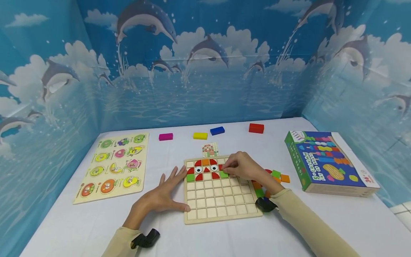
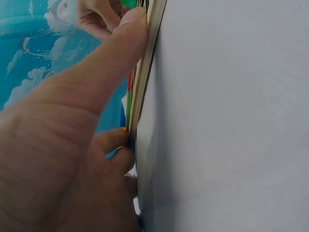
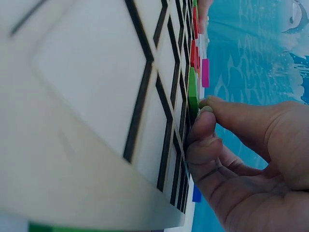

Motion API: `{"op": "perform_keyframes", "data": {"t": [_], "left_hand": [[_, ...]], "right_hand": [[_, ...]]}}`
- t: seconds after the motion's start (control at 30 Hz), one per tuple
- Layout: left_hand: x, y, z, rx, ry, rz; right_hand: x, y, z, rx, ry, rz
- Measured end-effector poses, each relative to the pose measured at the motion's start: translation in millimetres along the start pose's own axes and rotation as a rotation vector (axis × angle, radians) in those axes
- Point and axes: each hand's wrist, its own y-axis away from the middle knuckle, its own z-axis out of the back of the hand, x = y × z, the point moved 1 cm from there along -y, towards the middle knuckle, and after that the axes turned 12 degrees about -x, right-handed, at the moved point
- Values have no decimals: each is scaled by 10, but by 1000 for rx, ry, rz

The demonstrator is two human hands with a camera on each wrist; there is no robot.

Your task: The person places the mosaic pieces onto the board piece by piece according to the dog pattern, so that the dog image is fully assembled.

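A wooden grid board (image 1: 212, 202) lies on the table. Red, green, orange and eye-printed tiles fill part of its far rows. My left hand (image 1: 164, 194) is spread along the board's left side, its thumb at the near corner and fingertips at the far part of that edge. In the left wrist view the thumb (image 2: 120, 43) presses on the frame. Over the board's far right part, my right hand (image 1: 242, 166) pinches at the edge of a green tile (image 3: 193, 92) with thumb and bent fingers. Loose coloured tiles (image 1: 284, 178) lie right of the board, partly behind the right forearm.
A small pattern card (image 1: 210, 149) lies beyond the board. Magenta (image 1: 166, 136), yellow (image 1: 200, 136), blue (image 1: 217, 131) and red (image 1: 256, 128) blocks stand along the back. A fruit puzzle board (image 1: 112, 167) is at left, a toy box (image 1: 332, 164) at right.
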Motion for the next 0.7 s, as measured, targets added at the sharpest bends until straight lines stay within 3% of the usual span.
{"op": "perform_keyframes", "data": {"t": [0.13,0.47,0.7], "left_hand": [[-11,-28,8,-1,4,-13],[-22,-15,-16,-1,-2,0],[-17,-3,-8,3,-13,8]], "right_hand": [[0,-33,68,1,-1,32],[-30,-20,67,41,-6,-21],[-23,-4,98,38,-1,4]]}}
